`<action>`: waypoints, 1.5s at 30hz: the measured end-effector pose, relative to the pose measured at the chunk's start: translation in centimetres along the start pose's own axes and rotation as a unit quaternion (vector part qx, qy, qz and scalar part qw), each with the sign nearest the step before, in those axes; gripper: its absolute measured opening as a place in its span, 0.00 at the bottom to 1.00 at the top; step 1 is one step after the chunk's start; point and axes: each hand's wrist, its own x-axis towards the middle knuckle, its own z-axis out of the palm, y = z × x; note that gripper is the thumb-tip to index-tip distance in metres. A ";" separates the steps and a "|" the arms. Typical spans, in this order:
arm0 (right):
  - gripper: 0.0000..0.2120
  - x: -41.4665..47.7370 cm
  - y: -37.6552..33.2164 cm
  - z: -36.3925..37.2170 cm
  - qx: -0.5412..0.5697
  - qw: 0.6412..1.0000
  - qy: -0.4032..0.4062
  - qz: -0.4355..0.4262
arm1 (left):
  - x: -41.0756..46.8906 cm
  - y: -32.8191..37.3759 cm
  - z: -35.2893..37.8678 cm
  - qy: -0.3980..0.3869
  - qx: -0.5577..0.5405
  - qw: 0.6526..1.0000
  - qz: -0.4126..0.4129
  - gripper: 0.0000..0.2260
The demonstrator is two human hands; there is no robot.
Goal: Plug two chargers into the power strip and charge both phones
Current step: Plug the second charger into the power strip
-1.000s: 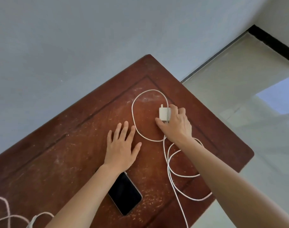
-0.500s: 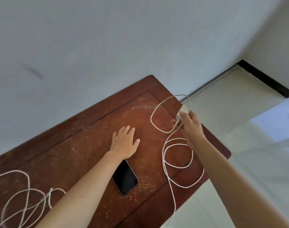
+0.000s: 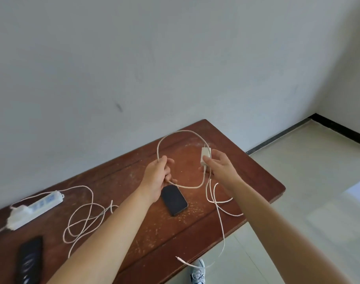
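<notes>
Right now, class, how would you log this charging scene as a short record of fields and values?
left hand: lifted, pinching a loop of cable
right hand: holding white charger above the table
charger plugged in: no
cable end: loose, hanging off the table's front edge
phone: screen dark, flat on table, no cable in it
second phone: front left of table, blurred
power strip: left on table, with something white at its near end
second cable: tangled beside strip

My white charger (image 3: 205, 155) and cable (image 3: 176, 133), black phone (image 3: 174, 200), a reddish-brown worktop (image 3: 246, 171) speckled pale, white power strip (image 3: 34, 210)
</notes>
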 end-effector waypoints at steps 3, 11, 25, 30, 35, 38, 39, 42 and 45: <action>0.23 -1.5 1.8 1.5 0.011 0.998 -0.035 0.059 | -3.1 2.0 -1.1 0.021 -0.080 0.996 0.021 0.15; 0.40 -6.9 5.5 7.0 -0.290 0.956 -0.047 -0.020 | -7.8 6.7 -3.3 0.038 -0.144 0.986 0.075 0.20; 0.15 -10.7 9.6 19.9 -0.340 0.897 -0.273 -0.072 | -8.6 7.7 -15.1 0.092 -0.133 0.983 0.086 0.17; 0.17 -7.8 9.5 24.1 -0.077 0.984 -0.153 0.044 | -7.2 7.2 -24.0 0.078 0.141 0.985 0.055 0.27; 0.14 -3.9 8.8 30.4 -0.049 0.992 -0.048 0.109 | -6.8 3.5 -35.0 0.129 0.412 0.897 0.093 0.27; 0.12 -2.4 8.4 34.2 -0.040 0.992 -0.022 0.121 | -6.3 0.6 -40.5 0.108 0.554 0.824 0.043 0.31; 0.10 -2.0 8.2 35.4 -0.020 0.991 -0.022 0.130 | -6.2 -0.1 -42.0 0.097 0.583 0.806 0.021 0.32; 0.07 -0.7 8.1 38.9 0.025 0.989 -0.030 0.140 | -5.6 -1.8 -45.2 0.077 0.651 0.755 -0.017 0.33; 0.08 0.8 8.5 41.8 0.026 0.992 -0.047 0.118 | -4.6 -2.9 -47.1 0.062 0.677 0.733 -0.023 0.33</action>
